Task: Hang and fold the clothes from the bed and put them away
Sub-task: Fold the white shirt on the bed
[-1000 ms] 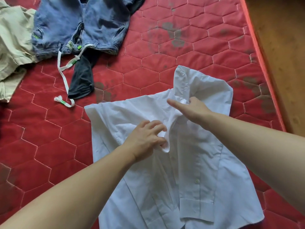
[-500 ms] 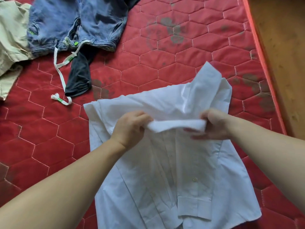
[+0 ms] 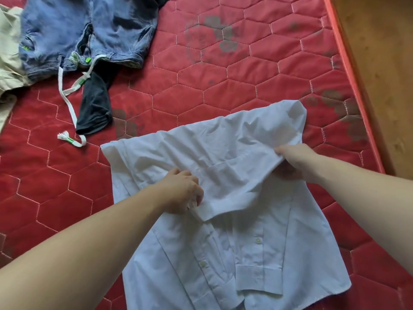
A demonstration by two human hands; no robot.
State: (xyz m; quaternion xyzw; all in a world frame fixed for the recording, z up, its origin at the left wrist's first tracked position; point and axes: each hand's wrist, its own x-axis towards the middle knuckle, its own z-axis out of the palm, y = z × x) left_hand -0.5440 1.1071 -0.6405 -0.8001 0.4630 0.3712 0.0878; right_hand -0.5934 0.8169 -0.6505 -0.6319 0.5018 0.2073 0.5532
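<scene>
A white button-up shirt lies front-up on the red quilted mattress, its sleeves folded in over the body. The top part is doubled over toward me. My left hand pinches the folded edge near the shirt's middle. My right hand grips the same folded edge at the right, fingers tucked under the cloth. Both forearms reach in from the bottom corners.
Blue denim shorts with a white drawstring lie at the top left, over a dark garment. A beige garment lies at the left edge. The mattress's right edge borders a wooden floor.
Both hands took hold of the shirt's collar end and pulled it down toward me, so the top part now lies folded over the body. The hands have moved apart along that edge.
</scene>
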